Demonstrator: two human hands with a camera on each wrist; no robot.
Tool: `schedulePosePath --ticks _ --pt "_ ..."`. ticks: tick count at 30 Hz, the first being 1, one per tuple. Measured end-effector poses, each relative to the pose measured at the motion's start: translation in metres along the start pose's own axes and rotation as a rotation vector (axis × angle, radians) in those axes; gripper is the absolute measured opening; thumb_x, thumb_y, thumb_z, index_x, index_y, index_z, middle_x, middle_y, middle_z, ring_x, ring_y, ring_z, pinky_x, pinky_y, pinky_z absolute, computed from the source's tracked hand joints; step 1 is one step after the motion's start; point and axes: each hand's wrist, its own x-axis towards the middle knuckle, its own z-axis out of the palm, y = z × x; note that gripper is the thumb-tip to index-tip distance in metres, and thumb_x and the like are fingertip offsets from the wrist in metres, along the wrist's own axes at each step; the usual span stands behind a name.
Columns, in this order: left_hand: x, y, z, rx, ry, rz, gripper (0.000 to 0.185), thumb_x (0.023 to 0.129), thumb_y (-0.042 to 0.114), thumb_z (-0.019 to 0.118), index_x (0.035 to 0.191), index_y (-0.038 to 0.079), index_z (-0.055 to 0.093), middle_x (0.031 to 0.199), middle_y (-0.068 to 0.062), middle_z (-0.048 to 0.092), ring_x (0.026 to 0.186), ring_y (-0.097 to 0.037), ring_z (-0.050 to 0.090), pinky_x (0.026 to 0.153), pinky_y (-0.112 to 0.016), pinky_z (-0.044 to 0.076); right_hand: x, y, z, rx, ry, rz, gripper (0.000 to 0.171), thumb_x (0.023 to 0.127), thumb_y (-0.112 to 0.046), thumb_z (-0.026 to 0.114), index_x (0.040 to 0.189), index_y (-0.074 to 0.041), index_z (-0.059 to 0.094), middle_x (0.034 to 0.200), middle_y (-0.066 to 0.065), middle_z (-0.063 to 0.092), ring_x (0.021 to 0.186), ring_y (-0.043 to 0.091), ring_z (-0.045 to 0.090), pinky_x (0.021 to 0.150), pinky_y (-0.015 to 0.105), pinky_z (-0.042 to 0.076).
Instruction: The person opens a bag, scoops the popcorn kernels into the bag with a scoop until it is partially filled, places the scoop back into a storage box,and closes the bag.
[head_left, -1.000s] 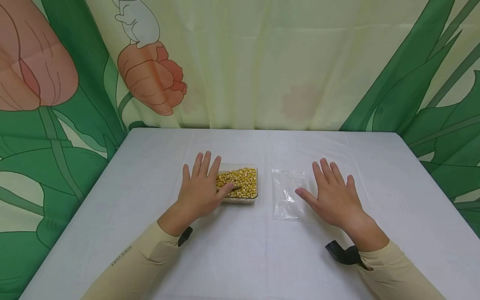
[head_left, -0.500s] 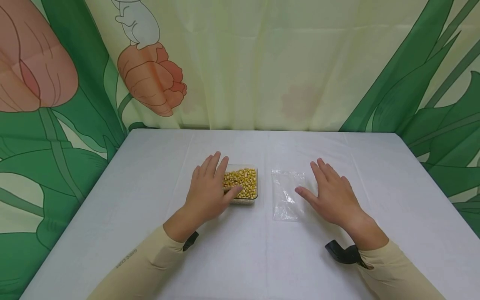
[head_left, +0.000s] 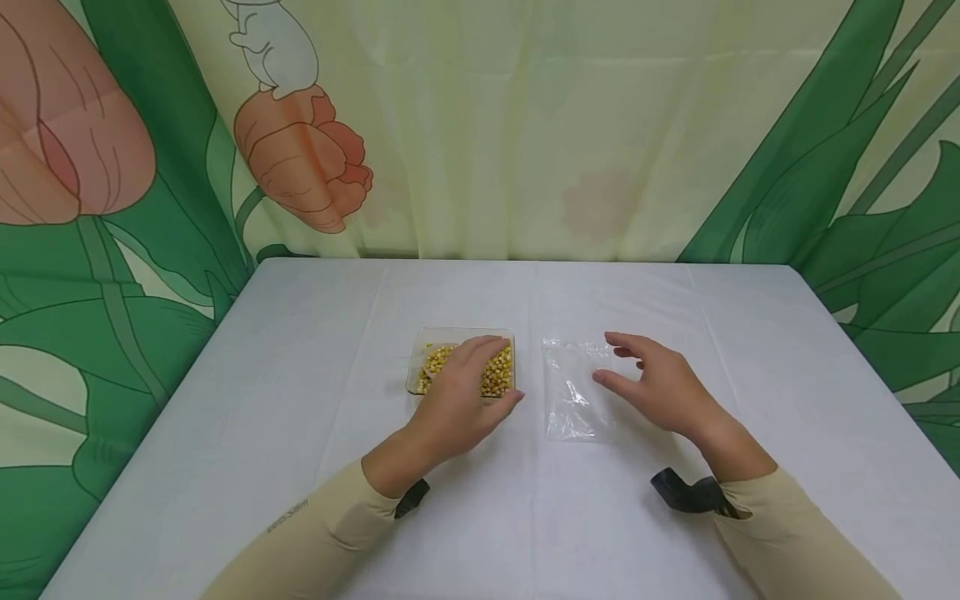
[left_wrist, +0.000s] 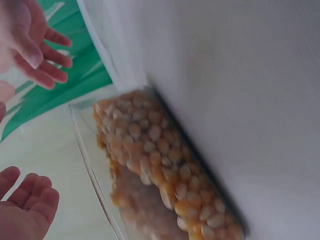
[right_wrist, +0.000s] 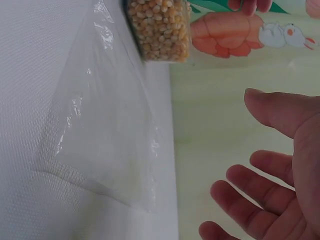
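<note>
Left hand half-spread above corn; right hand half-spread beside bag.

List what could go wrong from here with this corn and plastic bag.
The left hand hovers over the open container of loose corn kernels, so a bump might tip it and scatter some.
The clear bag lies flat on the table, so the right hand, holding nothing, may struggle to pinch it.
</note>
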Motion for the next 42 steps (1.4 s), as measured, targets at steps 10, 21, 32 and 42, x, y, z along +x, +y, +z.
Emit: schedulePosePath --ticks 10,21,32,42 --pt "0.012 0.024 0.023 -0.176 -0.082 -0.093 0.053 0.089 0.017 0.078 0.135 0.000 0.056 0.126 -0.011 0.061 0.116 -0.023 0.059 0.096 -0.033 0.050 0.011 0.009 0.001 0.107 -0.003 0.028 0.057 0.093 -0.025 0.074 0.139 0.002 0.054 0.135 0.020 0.058 0.122 0.037 0.055 0.099 0.054 0.046" --pt "0.015 0.039 0.056 -0.319 -0.051 -0.153 0.053 0.087 0.010 0.079 0.133 -0.003 0.057 0.128 -0.014 0.061 0.115 -0.023 0.060 0.094 -0.022 0.049 0.020 0.020 0.003 0.162 -0.045 0.091 0.056 0.094 -0.018 0.071 0.142 0.002 0.051 0.138 0.021 0.056 0.125 0.039 0.053 0.099 0.055 0.046" --pt "0.022 0.045 0.067 -0.279 -0.119 -0.359 0.056 0.088 0.020 0.079 0.137 0.004 0.057 0.134 -0.007 0.060 0.125 -0.020 0.055 0.103 -0.031 0.044 0.028 0.031 0.007 0.135 -0.122 0.221 0.059 0.093 -0.025 0.071 0.141 0.002 0.051 0.138 0.026 0.054 0.126 0.043 0.050 0.101 0.058 0.042" --pt "0.029 0.046 0.072 -0.266 -0.109 -0.419 0.055 0.088 0.019 0.079 0.136 0.004 0.058 0.133 -0.009 0.061 0.123 -0.023 0.056 0.102 -0.033 0.045 0.036 0.036 0.010 0.146 -0.136 0.276 0.062 0.092 -0.025 0.071 0.144 0.002 0.049 0.135 0.030 0.054 0.124 0.043 0.051 0.101 0.056 0.043"
